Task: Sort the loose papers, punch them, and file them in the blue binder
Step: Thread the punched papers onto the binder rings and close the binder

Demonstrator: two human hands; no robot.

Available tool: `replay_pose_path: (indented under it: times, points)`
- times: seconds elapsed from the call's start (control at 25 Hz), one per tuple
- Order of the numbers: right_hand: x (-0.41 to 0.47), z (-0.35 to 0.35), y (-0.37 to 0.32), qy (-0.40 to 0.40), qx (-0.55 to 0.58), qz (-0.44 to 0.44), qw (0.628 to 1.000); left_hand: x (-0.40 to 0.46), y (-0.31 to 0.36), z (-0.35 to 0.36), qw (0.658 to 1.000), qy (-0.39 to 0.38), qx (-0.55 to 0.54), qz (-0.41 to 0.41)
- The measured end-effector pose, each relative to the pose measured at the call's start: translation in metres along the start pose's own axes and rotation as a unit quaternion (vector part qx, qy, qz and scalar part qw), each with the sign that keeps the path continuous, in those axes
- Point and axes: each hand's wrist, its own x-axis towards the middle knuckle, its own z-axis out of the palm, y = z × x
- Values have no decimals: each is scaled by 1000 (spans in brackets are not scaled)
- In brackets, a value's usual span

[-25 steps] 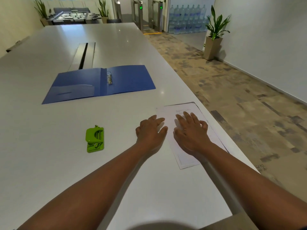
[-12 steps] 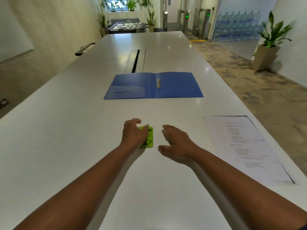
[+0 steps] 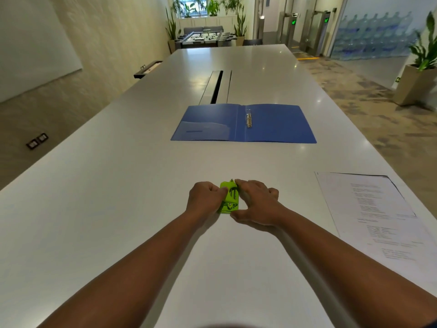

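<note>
— What's happening now?
— Both hands are on the small lime-green plastic hole punch (image 3: 229, 198) near the counter's (image 3: 118, 185) front edge: left hand (image 3: 205, 197) and right hand (image 3: 256, 203), fingers curled, pinching its sides.
— And the papers?
— The white printed sheets (image 3: 376, 209) lie unpunched by the right edge. I'd say bring the two together next; there's open counter between them. The open blue plastic binder (image 3: 243, 123) waits mid-counter.

On the desk (image 3: 118, 185): one blue binder (image 3: 243, 123), lying open; one green hole punch (image 3: 229, 200); one stack of papers (image 3: 378, 209) at the right edge, sheet count cannot be told. Hands: two, one left hand (image 3: 204, 197) and one right hand (image 3: 257, 202). Beyond the desk: one foosball table (image 3: 205, 36).
</note>
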Motion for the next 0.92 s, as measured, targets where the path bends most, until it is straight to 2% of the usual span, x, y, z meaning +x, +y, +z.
replay_pose_path:
  times: [0.2,0.32,0.68,0.92]
  points:
    - [11,8,-16,23,7,-7,1000,1,-6,-18,998,1,-65,-14]
    - [25,21,-42,30,15,-27,999,4,-19,-51,998,15,-59,-7]
    - [99,110,-191,41,42,-115,992,29,-103,-214,995,76,-68,-8]
    - [152,163,-278,19,49,-129,990,60,-166,-302,993,100,-66,-21]
